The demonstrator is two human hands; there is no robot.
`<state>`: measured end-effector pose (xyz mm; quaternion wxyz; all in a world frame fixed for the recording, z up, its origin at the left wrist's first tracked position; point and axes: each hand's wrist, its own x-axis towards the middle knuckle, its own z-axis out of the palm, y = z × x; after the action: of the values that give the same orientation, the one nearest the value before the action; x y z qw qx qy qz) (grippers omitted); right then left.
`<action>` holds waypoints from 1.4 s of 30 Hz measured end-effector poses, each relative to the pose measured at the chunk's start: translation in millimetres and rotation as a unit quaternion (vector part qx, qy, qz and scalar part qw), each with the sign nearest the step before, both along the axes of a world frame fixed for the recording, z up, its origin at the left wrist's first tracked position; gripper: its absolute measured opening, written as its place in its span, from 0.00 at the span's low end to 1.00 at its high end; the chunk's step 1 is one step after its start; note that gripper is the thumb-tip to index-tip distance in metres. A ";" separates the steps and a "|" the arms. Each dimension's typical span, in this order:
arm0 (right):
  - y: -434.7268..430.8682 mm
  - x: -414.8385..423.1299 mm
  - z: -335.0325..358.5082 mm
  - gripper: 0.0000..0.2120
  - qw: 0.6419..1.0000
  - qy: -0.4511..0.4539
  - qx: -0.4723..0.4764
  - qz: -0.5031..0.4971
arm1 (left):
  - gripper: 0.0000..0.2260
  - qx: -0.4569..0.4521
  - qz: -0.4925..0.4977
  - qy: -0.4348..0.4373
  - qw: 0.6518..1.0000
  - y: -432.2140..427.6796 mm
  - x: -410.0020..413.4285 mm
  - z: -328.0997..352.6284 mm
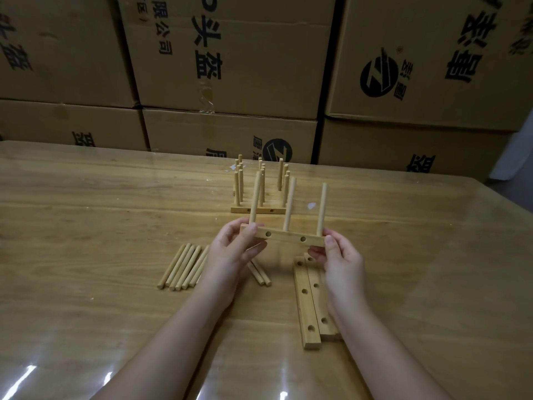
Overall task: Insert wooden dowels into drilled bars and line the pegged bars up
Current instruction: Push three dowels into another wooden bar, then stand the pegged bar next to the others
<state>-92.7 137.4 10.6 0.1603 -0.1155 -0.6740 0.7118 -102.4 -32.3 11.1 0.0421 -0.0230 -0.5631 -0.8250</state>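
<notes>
A drilled wooden bar (284, 236) with three upright dowels hangs above the table, held level. My left hand (230, 252) pinches its left end and my right hand (337, 259) pinches its right end. Behind it stands a row of pegged bars (258, 210) packed side by side, dowels pointing up. Several loose dowels (183, 267) lie flat on the table to the left, and two more loose dowels (261, 275) show under my left hand. Two drilled bars without dowels (307, 301) lie side by side under my right forearm.
The work sits on a glossy wooden table (101, 215) under a clear cover. Stacked cardboard boxes (230, 67) with printed lettering form a wall along the table's far edge.
</notes>
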 end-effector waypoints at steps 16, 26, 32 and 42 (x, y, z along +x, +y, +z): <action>0.4 -2.1 0.9 0.09 1.000 0.010 -0.004 -0.002 | 0.11 -0.490 0.003 -0.004 0.872 -38.8 -11.0 42.3; -1.4 -3.9 1.0 0.09 0.999 0.013 0.026 0.027 | 0.15 -0.498 0.080 -0.061 0.862 -61.1 -54.2 24.3; -0.6 -5.4 -0.9 0.10 0.999 0.021 0.017 0.038 | 0.16 -0.510 0.091 -0.084 0.851 -56.0 -89.9 6.1; -2.3 -7.8 -2.1 0.12 0.998 0.030 0.025 0.046 | 0.15 -0.566 0.143 -0.109 0.805 -52.4 -127.7 -7.8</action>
<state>-100.5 135.1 8.5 0.1500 -0.0589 -0.6915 0.7042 -230.1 -84.7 3.3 0.0778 0.1280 -0.9277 -0.3419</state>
